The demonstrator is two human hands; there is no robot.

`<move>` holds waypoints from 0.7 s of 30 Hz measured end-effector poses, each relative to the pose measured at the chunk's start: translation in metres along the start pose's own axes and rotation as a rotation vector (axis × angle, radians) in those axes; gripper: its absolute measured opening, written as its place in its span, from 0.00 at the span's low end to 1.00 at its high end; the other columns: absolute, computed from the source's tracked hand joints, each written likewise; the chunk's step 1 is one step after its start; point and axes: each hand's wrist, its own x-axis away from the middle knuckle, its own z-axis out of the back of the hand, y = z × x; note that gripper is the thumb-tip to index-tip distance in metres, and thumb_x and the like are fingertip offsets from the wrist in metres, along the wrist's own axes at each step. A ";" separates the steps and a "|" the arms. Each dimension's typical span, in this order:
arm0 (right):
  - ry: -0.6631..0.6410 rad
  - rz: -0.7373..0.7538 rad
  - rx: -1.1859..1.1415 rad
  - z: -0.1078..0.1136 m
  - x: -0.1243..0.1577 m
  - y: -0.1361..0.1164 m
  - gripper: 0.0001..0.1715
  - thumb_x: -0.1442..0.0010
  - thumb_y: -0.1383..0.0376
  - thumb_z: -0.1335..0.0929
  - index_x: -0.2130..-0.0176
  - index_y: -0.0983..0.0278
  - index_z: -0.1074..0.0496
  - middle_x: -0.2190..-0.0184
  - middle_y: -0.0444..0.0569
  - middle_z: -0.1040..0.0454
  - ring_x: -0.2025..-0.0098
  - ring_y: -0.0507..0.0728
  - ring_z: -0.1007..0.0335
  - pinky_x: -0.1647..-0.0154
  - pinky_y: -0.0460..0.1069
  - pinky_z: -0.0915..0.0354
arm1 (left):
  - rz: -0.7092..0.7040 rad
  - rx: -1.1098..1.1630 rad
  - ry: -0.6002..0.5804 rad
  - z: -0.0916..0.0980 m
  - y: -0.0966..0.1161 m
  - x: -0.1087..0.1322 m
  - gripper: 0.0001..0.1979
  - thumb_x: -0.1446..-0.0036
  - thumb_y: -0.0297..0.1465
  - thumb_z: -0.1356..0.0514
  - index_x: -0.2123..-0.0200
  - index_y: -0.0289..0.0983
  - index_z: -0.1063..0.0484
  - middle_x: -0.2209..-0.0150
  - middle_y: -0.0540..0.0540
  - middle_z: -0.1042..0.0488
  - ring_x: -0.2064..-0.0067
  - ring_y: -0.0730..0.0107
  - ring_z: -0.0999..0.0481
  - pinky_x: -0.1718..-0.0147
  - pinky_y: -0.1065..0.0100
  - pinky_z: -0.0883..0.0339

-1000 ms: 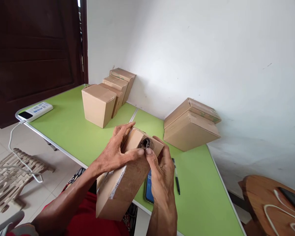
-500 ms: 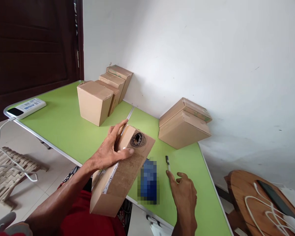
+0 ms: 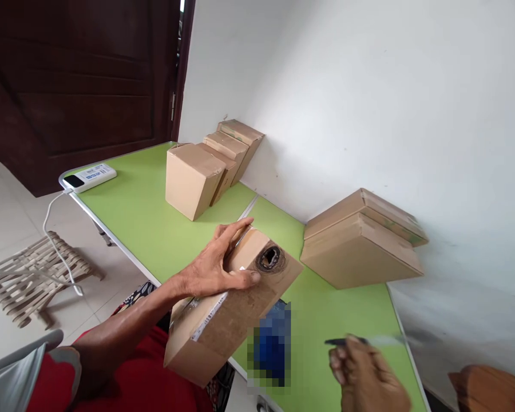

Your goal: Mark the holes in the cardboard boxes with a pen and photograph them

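My left hand (image 3: 223,263) grips a long cardboard box (image 3: 227,329), thumb on its near brown face and fingers over the far edge. A barcode label (image 3: 208,317) runs along one edge of this box. At its upper end, by my thumb, is a dark brown ring (image 3: 270,259) with a hollow middle; I cannot tell if it is a tape roll. My right hand (image 3: 369,375), smeared by motion, holds a pen (image 3: 335,342) over the table's right side. The pen has a black end and a pale barrel. Between my hands lies a blurred-out blue thing (image 3: 272,343).
On the green table (image 3: 141,229), several cardboard boxes (image 3: 193,177) stand at the back left. Two more boxes (image 3: 356,252) lean near the white wall at right. A white device (image 3: 90,177) with a cable is at the left end. A woven stool (image 3: 43,280) stands on the floor.
My right hand has picked the pen up off the table and moved it right, turning it sideways. The view has shifted left. My left hand still holds the box.
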 end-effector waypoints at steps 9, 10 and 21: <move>-0.133 0.465 -0.669 -0.111 0.090 -0.106 0.10 0.39 0.60 0.24 0.61 0.63 0.21 0.68 0.48 0.17 0.67 0.57 0.19 0.69 0.50 0.27 | -0.003 -0.052 0.025 -0.002 0.006 0.000 0.53 0.50 0.44 0.29 0.25 0.43 0.48 0.38 0.38 0.39 0.36 0.41 0.36 0.33 0.41 0.42; -0.115 0.477 -0.644 -0.117 0.092 -0.107 0.10 0.39 0.60 0.24 0.60 0.63 0.21 0.68 0.48 0.17 0.68 0.57 0.20 0.70 0.49 0.29 | 0.000 -0.056 0.034 -0.002 0.006 0.001 0.53 0.50 0.43 0.29 0.25 0.43 0.48 0.37 0.38 0.39 0.35 0.41 0.37 0.32 0.41 0.42; -0.086 0.495 -0.534 -0.118 0.094 -0.106 0.11 0.39 0.61 0.22 0.59 0.65 0.19 0.67 0.50 0.18 0.71 0.54 0.24 0.77 0.47 0.35 | -0.043 -0.066 0.034 -0.005 0.004 0.002 0.53 0.50 0.39 0.29 0.25 0.42 0.49 0.38 0.37 0.39 0.32 0.43 0.40 0.30 0.43 0.43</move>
